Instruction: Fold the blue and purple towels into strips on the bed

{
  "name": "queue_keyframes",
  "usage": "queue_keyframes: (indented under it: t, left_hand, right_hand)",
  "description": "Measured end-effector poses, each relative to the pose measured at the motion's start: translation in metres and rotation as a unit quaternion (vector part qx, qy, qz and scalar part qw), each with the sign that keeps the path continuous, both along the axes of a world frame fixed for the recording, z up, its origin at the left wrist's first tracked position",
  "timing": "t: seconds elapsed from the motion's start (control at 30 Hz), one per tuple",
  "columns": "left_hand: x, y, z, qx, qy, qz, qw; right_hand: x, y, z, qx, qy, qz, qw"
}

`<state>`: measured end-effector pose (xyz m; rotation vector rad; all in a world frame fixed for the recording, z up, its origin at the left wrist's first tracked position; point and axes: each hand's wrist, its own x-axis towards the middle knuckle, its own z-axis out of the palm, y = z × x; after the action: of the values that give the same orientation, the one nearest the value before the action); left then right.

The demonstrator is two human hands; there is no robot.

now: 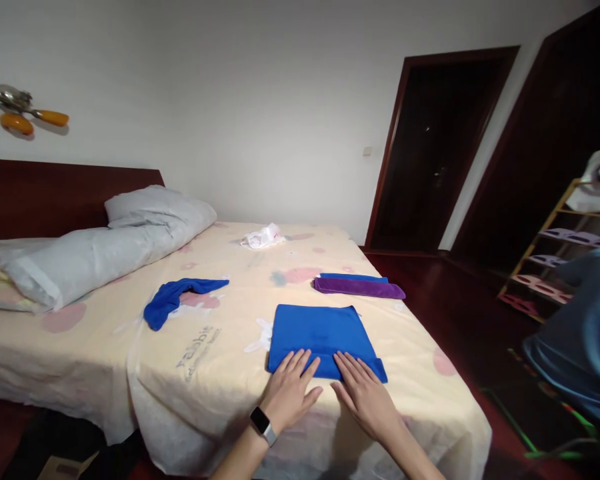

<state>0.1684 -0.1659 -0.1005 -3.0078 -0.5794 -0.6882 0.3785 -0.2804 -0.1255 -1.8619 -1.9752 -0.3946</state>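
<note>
A blue cloth lies flat on the bed, with a narrow fold along its near edge. My left hand rests on the near left part of that fold, fingers spread, a watch on the wrist. On the near right part lies my right hand, palm down with fingers stretched out. Beyond the cloth are a folded purple cloth and a folded blue cloth, side by side and touching. A crumpled blue cloth sits further left.
The bed has a patterned sheet. A white crumpled item lies near its far edge, and a grey quilt at the left. A shoe rack and a blue draped thing stand off to the right.
</note>
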Motion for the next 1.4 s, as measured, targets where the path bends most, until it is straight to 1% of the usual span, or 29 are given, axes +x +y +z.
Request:
queue_keyframes:
  t: [0.1,0.23,0.3,0.37,0.5,0.63,0.83,0.9,0.97,1.03,1.07,1.13,1.2,1.27,1.3,1.33,1.4]
  left_hand:
    - [-0.021,0.013,-0.005,0.008,0.002,0.021,1.000]
    - [-0.041,0.027,-0.005,0.002,0.004,0.047,0.999]
    - [-0.046,0.034,-0.003,-0.015,0.015,0.042,0.999]
    - [-0.050,0.043,0.001,-0.042,0.029,0.021,0.998]
    - [-0.058,0.058,0.013,-0.114,0.047,-0.017,0.992]
    - [-0.062,0.068,0.022,-0.169,0.043,-0.028,0.984]
    - [-0.062,0.074,0.025,-0.169,0.048,-0.033,0.984]
    - [-0.066,0.072,0.029,-0.164,0.064,-0.035,0.984]
    - [-0.068,0.069,0.036,-0.149,0.080,-0.041,0.985]
    - [-0.064,0.064,0.045,-0.127,0.080,-0.058,0.987]
    - [-0.058,0.061,0.048,-0.117,0.075,-0.073,0.988]
    - [-0.040,0.056,0.052,-0.108,0.079,-0.113,0.985]
    - [-0.016,0.055,0.050,-0.115,0.107,-0.146,0.977]
    - [0.006,0.060,0.044,-0.139,0.145,-0.155,0.967]
    - [0.016,0.066,0.040,-0.154,0.163,-0.154,0.962]
    - [0.023,0.074,0.038,-0.169,0.180,-0.152,0.957]
    - [0.035,0.096,0.036,-0.192,0.208,-0.148,0.948]
  right_hand:
    - [0.025,-0.013,0.002,-0.032,0.025,-0.014,0.999]
    - [0.046,-0.025,0.019,-0.112,0.092,-0.021,0.989]
    - [0.053,-0.026,0.027,-0.154,0.120,-0.009,0.981]
    - [0.060,-0.026,0.031,-0.175,0.142,0.005,0.974]
    - [0.073,-0.024,0.028,-0.152,0.190,0.014,0.970]
    - [0.079,-0.020,0.023,-0.133,0.209,0.011,0.969]
    - [0.080,-0.017,0.024,-0.144,0.172,-0.008,0.974]
    - [0.083,-0.020,0.029,-0.157,0.156,-0.001,0.975]
    - [0.084,-0.023,0.038,-0.176,0.136,0.019,0.975]
    - [0.079,-0.022,0.052,-0.181,0.120,0.047,0.975]
    - [0.073,-0.019,0.060,-0.177,0.116,0.066,0.975]
    - [0.055,-0.008,0.073,-0.173,0.113,0.107,0.973]
    - [0.036,0.010,0.079,-0.197,0.109,0.141,0.964]
    - [0.025,0.031,0.079,-0.233,0.108,0.156,0.954]
    - [0.025,0.041,0.076,-0.247,0.110,0.160,0.949]
    - [0.028,0.050,0.073,-0.258,0.114,0.161,0.946]
    - [0.044,0.069,0.067,-0.267,0.127,0.157,0.942]
